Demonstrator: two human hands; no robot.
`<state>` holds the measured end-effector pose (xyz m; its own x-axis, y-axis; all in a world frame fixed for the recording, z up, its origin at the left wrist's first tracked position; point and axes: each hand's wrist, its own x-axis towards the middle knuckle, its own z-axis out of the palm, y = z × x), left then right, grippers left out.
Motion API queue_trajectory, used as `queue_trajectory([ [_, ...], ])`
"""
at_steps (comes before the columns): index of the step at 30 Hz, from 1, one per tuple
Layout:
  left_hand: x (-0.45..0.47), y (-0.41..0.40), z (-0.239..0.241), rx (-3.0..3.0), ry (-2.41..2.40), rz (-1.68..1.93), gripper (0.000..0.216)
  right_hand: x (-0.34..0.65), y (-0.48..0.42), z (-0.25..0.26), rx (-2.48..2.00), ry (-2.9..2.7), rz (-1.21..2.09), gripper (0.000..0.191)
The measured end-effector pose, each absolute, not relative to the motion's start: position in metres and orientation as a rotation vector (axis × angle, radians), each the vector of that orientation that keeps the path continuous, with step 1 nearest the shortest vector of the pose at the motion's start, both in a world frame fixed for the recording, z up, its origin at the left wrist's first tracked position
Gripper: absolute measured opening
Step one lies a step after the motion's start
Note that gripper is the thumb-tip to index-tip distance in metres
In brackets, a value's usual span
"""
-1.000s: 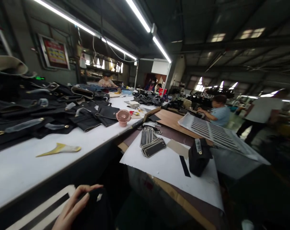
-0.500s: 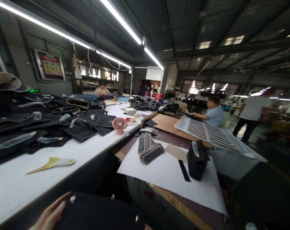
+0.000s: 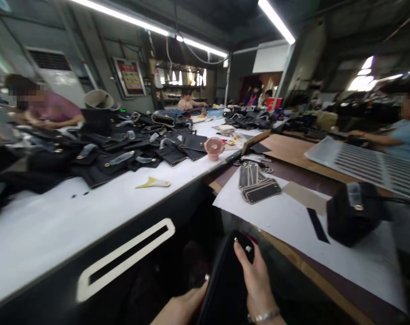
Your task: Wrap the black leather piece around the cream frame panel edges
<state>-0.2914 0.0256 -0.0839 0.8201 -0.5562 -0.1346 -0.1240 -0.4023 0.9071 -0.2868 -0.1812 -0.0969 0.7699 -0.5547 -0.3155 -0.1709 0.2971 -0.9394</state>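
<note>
Low in the head view, my right hand (image 3: 257, 280) grips the upper right of a black bag (image 3: 221, 284) with small gold-coloured metal fittings, its thumb pressed on the front near one fitting. A bracelet circles that wrist. Against the bag's left side lies my left hand (image 3: 182, 308), partly cut off by the bottom edge, its fingers closed on the bag; some fingertips are hidden. The bag is tilted and held in the air between two tables. On the right table stands a second black bag (image 3: 353, 221) with a plastic-wrapped tab.
Black bag pieces (image 3: 123, 153) crowd the long white table (image 3: 99, 221), along with a pink fan (image 3: 214, 149) and a yellow pointed tool (image 3: 153, 183). Stacked trimmed panels (image 3: 260, 189) and a black strip (image 3: 317, 225) lie on the right table. Co-workers sit left, right and behind.
The view has swung left, so the tables appear further right. The bag has been turned from lying broad to upright, and my right hand has come into view on it.
</note>
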Motion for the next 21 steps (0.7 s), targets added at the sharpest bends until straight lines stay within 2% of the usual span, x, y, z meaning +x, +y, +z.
queue_trajectory([
  [2, -0.285, 0.024, -0.08, 1.991, -0.613, -0.499, 0.087, -0.287, -0.169, -0.102, -1.276, 0.625, -0.191, 0.075],
  [3, -0.281, 0.021, -0.078, 2.033, -0.581, -0.438, 0.087, -0.289, -0.162, -0.106, -1.276, 0.592, -0.147, 0.076],
  [7, -0.272, 0.008, -0.08, 2.274, -0.361, -0.219, 0.066, -0.293, -0.141, -0.119, -1.257, 0.568, -0.048, 0.073],
  [10, -0.267, 0.005, -0.084, 2.331, -0.304, -0.082, 0.059, -0.288, -0.138, -0.123, -1.262, 0.593, -0.007, 0.074],
  [14, -0.257, 0.006, -0.078, 2.181, -0.261, 0.016, 0.053, -0.275, -0.145, -0.115, -1.546, 0.575, -0.053, 0.066],
  [18, -0.245, 0.004, -0.066, 2.135, -0.259, 0.06, 0.032, -0.267, -0.151, -0.104, -1.794, 0.49, -0.102, 0.055],
  [21, -0.241, 0.003, -0.062, 2.05, -0.259, 0.087, 0.041, -0.266, -0.149, -0.096, -1.845, 0.417, -0.176, 0.052],
])
